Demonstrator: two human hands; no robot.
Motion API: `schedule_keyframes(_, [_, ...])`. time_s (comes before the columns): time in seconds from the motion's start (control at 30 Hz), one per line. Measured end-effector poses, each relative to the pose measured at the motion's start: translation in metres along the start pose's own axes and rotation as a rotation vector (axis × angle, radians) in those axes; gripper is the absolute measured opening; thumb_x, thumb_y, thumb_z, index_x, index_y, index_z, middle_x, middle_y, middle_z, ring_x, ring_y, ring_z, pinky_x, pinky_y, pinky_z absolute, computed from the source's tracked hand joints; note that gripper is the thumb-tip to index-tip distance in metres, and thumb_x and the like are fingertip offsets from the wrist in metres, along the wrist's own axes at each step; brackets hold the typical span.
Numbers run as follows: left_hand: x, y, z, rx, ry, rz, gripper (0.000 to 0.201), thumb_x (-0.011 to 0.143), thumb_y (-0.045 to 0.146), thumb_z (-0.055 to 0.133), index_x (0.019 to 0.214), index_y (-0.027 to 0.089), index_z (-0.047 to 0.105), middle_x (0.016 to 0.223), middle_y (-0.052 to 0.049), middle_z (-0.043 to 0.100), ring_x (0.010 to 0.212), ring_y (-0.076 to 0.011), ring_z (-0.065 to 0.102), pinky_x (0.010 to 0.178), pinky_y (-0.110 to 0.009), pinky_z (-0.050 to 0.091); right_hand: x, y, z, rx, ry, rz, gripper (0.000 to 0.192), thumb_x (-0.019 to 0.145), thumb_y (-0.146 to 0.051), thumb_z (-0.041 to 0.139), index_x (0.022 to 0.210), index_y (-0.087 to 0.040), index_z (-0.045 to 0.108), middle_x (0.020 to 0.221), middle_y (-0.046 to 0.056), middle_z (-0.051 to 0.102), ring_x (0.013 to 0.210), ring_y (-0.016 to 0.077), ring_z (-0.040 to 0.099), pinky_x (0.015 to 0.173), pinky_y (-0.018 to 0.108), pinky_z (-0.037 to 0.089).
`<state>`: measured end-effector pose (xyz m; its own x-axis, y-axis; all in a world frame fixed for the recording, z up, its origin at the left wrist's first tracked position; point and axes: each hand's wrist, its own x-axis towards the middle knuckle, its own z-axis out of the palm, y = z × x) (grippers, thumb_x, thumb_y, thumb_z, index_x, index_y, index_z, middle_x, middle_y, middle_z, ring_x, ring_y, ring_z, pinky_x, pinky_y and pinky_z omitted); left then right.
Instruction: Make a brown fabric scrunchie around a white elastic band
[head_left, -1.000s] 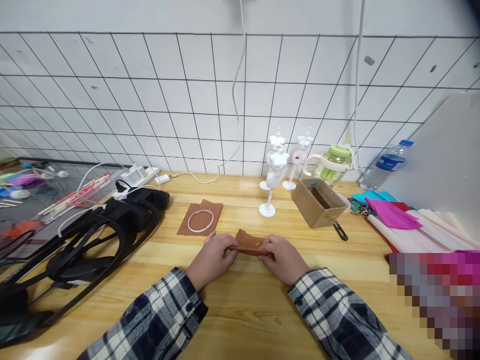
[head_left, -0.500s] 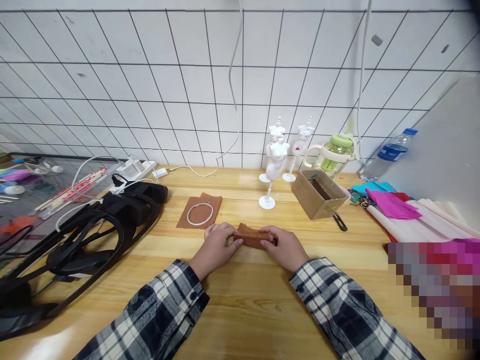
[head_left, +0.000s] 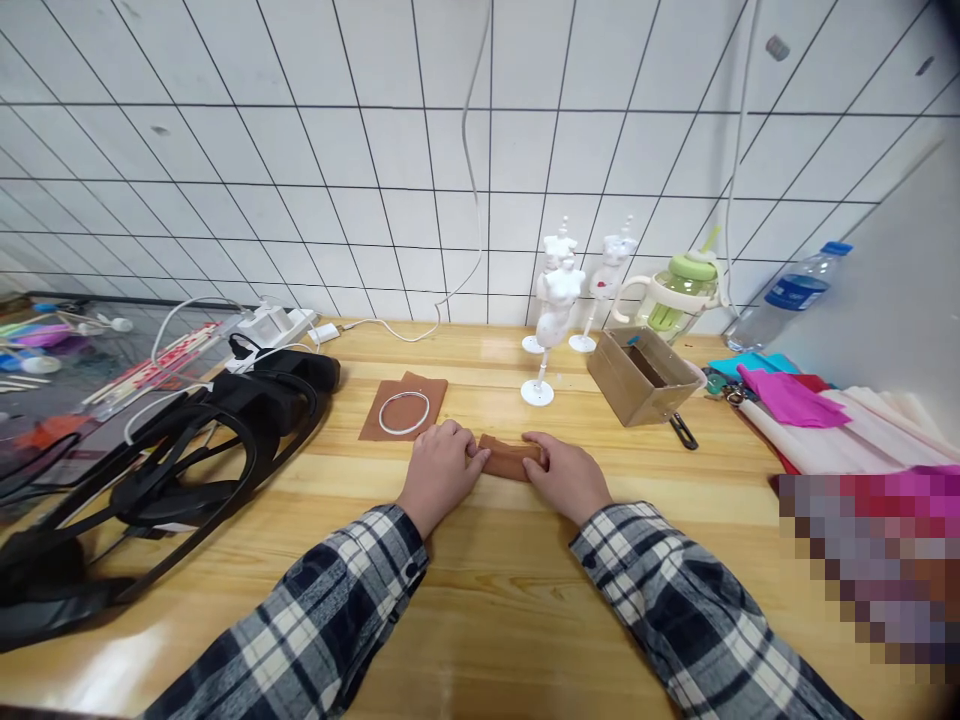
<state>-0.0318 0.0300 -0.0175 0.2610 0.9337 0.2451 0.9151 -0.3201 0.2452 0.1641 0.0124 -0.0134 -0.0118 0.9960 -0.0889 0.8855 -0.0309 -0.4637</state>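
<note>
A small piece of brown fabric, folded over into a strip, lies on the wooden table between my hands. My left hand grips its left end with thumb and fingers. At the other end, my right hand pinches the cloth between thumb and fingers. Just beyond my left hand lies a flat brown fabric piece with a white ring resting on it.
White mini dress forms stand behind my hands. Right of them are a cardboard box, a green-lidded cup, a water bottle and coloured fabrics. A black headset-like device fills the left side.
The folded strip now looks flatter, its near side smoother, with both hands still at its ends. My left fingers have come down further over the left end. The view has tilted slightly downward.
</note>
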Motion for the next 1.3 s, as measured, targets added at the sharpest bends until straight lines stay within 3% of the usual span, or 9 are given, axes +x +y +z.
schedule_keyframes(0.13, [-0.003,0.0,0.002,0.007,0.049,-0.042,0.027,0.082,0.043,0.062,0.095,0.019,0.058,0.095,-0.007,0.058,0.092,-0.0246,0.051,0.081,-0.037,0.037,-0.004,-0.003,0.002,-0.081,0.07,-0.058,0.043,0.083,-0.034,0.054,0.125,-0.026,0.057,0.096,0.004,0.067,0.092,0.0215,0.059,0.079,0.032,0.042])
schedule_keyframes(0.23, [-0.004,-0.003,0.004,-0.111,-0.013,-0.044,0.019,0.08,0.037,0.064,0.089,0.021,0.061,0.095,-0.006,0.059,0.095,-0.0238,0.051,0.087,-0.038,0.036,-0.006,-0.001,0.004,-0.121,0.173,-0.181,0.046,0.08,-0.031,0.058,0.126,-0.021,0.056,0.122,0.011,0.057,0.116,0.0266,0.047,0.096,0.038,0.037])
schedule_keyframes(0.47, [-0.007,-0.006,-0.008,-0.767,-0.105,-0.022,0.011,0.081,0.028,0.061,0.08,0.019,0.056,0.087,-0.002,0.064,0.086,-0.0174,0.058,0.086,-0.034,0.041,-0.002,0.018,0.01,0.115,0.129,-0.225,0.078,0.073,-0.034,0.066,0.143,-0.016,0.035,0.145,0.014,0.039,0.133,0.0287,0.032,0.109,0.049,0.027])
schedule_keyframes(0.63, [-0.011,0.0,-0.017,-1.348,-0.203,-0.194,0.031,0.077,0.033,0.068,0.095,0.02,0.046,0.075,0.001,0.063,0.072,-0.0145,0.063,0.067,-0.025,0.045,-0.002,0.015,0.01,0.582,0.011,-0.203,0.075,0.074,-0.037,0.067,0.14,-0.016,0.038,0.128,0.013,0.057,0.108,0.024,0.057,0.095,0.044,0.044])
schedule_keyframes(0.77, [-0.008,-0.003,-0.018,-1.518,-0.177,-0.244,0.045,0.073,0.031,0.073,0.107,0.02,0.045,0.079,0.001,0.065,0.072,-0.0133,0.064,0.069,-0.025,0.046,-0.003,0.011,0.009,0.943,-0.252,-0.164,0.041,0.074,-0.042,0.066,0.104,-0.015,0.065,0.088,0.006,0.071,0.075,0.0177,0.064,0.07,0.033,0.051])
schedule_keyframes(1.0, [-0.014,0.005,-0.016,-1.723,-0.002,-0.425,0.054,0.071,0.024,0.077,0.116,0.026,0.048,0.106,-0.002,0.064,0.093,-0.0118,0.063,0.085,-0.025,0.047,-0.003,0.005,0.003,1.078,-0.091,-0.037,0.039,0.067,-0.042,0.069,0.095,-0.015,0.063,0.081,0.003,0.067,0.064,0.0133,0.057,0.051,0.023,0.04])
schedule_keyframes(1.07, [-0.022,0.02,-0.016,-1.864,-0.099,-0.535,0.046,0.078,0.03,0.071,0.118,0.028,0.049,0.114,-0.003,0.063,0.102,-0.0142,0.062,0.091,-0.029,0.046,-0.006,-0.002,0.003,1.124,0.002,-0.006,0.043,0.07,-0.041,0.067,0.104,-0.017,0.059,0.078,0.001,0.064,0.061,0.0127,0.054,0.048,0.022,0.038])
schedule_keyframes(1.17, [-0.031,0.042,-0.015,-1.986,-0.314,-0.465,0.037,0.084,0.034,0.065,0.118,0.024,0.055,0.12,-0.007,0.062,0.111,-0.0195,0.059,0.094,-0.033,0.046,-0.015,-0.016,0.01,1.112,0.098,-0.02,0.052,0.074,-0.035,0.063,0.122,-0.019,0.049,0.065,-0.004,0.054,0.058,0.0127,0.05,0.052,0.024,0.041])
schedule_keyframes(1.3, [-0.027,0.046,-0.009,-2.031,-0.161,-0.483,0.033,0.085,0.039,0.062,0.107,0.016,0.063,0.108,-0.01,0.068,0.104,-0.0231,0.063,0.091,-0.035,0.049,-0.025,-0.033,0.022,1.003,0.052,-0.062,0.059,0.076,-0.03,0.059,0.132,-0.022,0.041,0.064,-0.005,0.054,0.059,0.0151,0.053,0.058,0.028,0.045])
